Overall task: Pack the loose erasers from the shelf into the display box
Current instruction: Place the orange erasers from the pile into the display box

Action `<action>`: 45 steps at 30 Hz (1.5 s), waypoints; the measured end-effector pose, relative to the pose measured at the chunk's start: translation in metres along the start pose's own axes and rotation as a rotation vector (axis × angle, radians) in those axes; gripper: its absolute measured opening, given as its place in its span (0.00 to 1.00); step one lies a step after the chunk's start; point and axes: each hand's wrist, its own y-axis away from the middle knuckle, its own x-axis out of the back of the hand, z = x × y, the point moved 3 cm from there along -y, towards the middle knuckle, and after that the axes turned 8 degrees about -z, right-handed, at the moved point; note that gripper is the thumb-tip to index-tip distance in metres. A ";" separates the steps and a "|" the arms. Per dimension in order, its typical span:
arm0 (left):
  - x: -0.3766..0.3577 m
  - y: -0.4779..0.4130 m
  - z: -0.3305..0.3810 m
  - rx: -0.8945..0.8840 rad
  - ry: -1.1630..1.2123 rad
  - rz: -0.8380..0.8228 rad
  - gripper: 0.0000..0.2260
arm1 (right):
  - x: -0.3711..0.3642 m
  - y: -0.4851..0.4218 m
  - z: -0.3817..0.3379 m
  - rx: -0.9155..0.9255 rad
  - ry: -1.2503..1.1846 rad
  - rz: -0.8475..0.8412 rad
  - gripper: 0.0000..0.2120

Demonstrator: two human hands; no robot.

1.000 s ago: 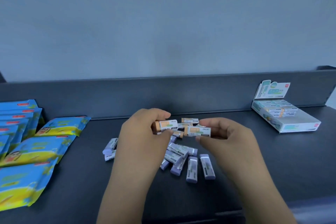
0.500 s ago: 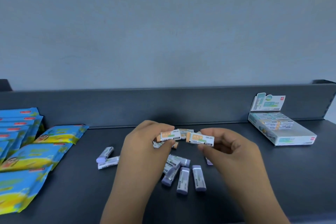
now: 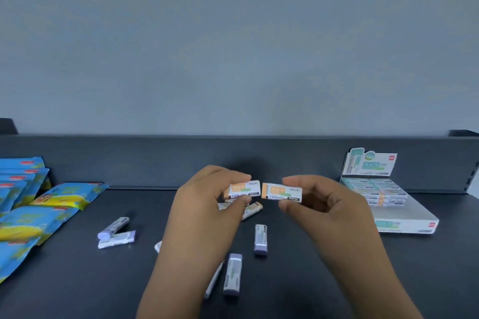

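Presently, on the dark shelf [image 3: 77,282], the following were noted.

- Item: left hand [image 3: 204,210], its thumb and fingers pinching an orange-banded eraser [image 3: 245,189], raised clear of the shelf.
- Item: right hand [image 3: 326,204], pinching a second orange-banded eraser [image 3: 282,191] the same way, thumb beneath and fingers on top. The two held erasers lay level and end to end in the air — close, with a thin gap between them.
- Item: a third orange eraser [image 3: 252,210], loose on the shelf just below the left hand's fingertips; others were partly hidden behind that hand.
- Item: a purple eraser [image 3: 260,239], loose between the forearms; a nearer purple eraser [image 3: 233,274] below it; a pair of purple erasers [image 3: 116,239] off to the left, just beside each other.
- Item: display box [image 3: 407,225], at the right of the shelf against the back rail [image 3: 155,160], well apart from both hands. Its header card [image 3: 369,164] stood upright, and rows of erasers lay in its far part.
- Item: blue-and-yellow packets [image 3: 70,193], overlapping at the left edge.
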 end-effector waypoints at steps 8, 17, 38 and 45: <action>-0.045 -0.005 0.040 -0.006 0.013 0.096 0.15 | 0.057 -0.017 0.002 0.007 -0.017 -0.029 0.13; -0.069 0.007 0.056 0.061 -0.022 0.157 0.14 | 0.082 -0.015 0.004 0.024 0.029 -0.126 0.13; -0.125 -0.029 0.090 -0.065 0.026 -0.135 0.13 | 0.147 -0.001 0.029 -0.115 -0.121 0.149 0.14; -0.152 -0.046 0.115 -0.112 0.012 -0.162 0.15 | 0.180 -0.014 0.025 -0.096 -0.126 0.157 0.14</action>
